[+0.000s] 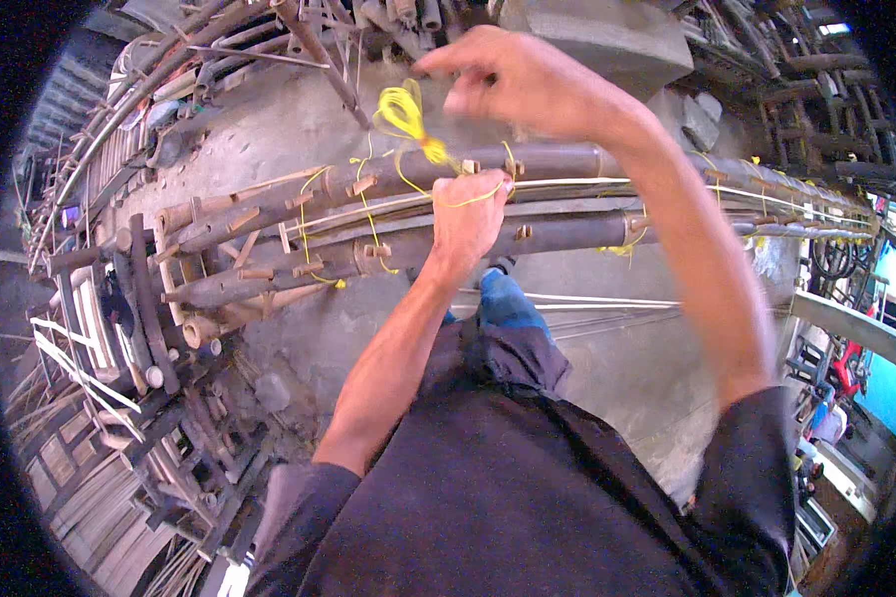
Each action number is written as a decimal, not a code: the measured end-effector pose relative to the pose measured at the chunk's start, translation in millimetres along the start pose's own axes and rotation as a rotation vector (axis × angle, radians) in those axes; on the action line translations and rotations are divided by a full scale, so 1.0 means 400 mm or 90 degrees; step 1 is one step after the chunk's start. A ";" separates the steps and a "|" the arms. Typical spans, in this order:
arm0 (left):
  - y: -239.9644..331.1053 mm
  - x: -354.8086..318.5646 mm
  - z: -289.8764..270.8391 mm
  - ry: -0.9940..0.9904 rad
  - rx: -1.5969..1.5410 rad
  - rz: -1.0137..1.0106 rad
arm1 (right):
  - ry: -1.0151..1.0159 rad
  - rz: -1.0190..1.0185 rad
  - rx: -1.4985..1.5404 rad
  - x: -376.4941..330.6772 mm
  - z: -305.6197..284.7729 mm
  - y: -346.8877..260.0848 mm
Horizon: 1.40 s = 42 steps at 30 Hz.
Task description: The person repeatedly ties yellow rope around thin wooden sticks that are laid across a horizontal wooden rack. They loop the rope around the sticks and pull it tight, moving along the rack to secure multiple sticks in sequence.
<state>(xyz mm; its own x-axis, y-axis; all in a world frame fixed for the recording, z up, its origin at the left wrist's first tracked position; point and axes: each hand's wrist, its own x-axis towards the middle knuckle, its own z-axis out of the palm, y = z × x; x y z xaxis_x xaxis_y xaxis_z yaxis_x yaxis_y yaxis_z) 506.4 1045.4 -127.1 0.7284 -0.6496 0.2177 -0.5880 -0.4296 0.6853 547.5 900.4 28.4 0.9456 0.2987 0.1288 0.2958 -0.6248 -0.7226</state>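
The left hand (468,214) clenches yellow string (432,150). Blur hides whether the right hand (533,88) grips anything. Slackening fingers could loosen the string.

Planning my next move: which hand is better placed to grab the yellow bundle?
Likely the right hand: beside the bundle, apparently empty. The left hand is closed at the pole, cord across it.

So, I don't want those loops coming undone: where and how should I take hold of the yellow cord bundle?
Probably best to pinch the yellow cord bundle at its narrow gathered waist, coming from the right, the side where the right hand is. There the strands look drawn together, while the loose loops fan out above and could slip or tangle.
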 end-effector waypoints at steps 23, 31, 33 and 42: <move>0.070 0.018 -0.033 -0.096 0.083 -0.107 | -0.064 0.483 0.002 -0.055 0.167 0.370; 0.082 0.029 -0.033 -0.119 0.065 -0.118 | -0.164 0.416 -0.110 -0.084 0.172 0.351; 0.066 0.019 -0.020 -0.100 0.058 -0.107 | 0.013 0.471 0.240 -0.049 0.149 0.371; 0.049 0.019 -0.023 -0.048 0.004 -0.074 | 0.071 0.584 0.405 -0.009 0.044 0.277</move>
<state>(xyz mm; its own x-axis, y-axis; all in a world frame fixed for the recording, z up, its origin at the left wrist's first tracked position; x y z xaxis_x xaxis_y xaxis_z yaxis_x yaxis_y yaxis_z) 503.7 1037.8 -105.4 0.7637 -0.6400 0.0844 -0.5035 -0.5087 0.6984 574.6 842.8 -64.1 0.7862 -0.1713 -0.5937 -0.6120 -0.0827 -0.7865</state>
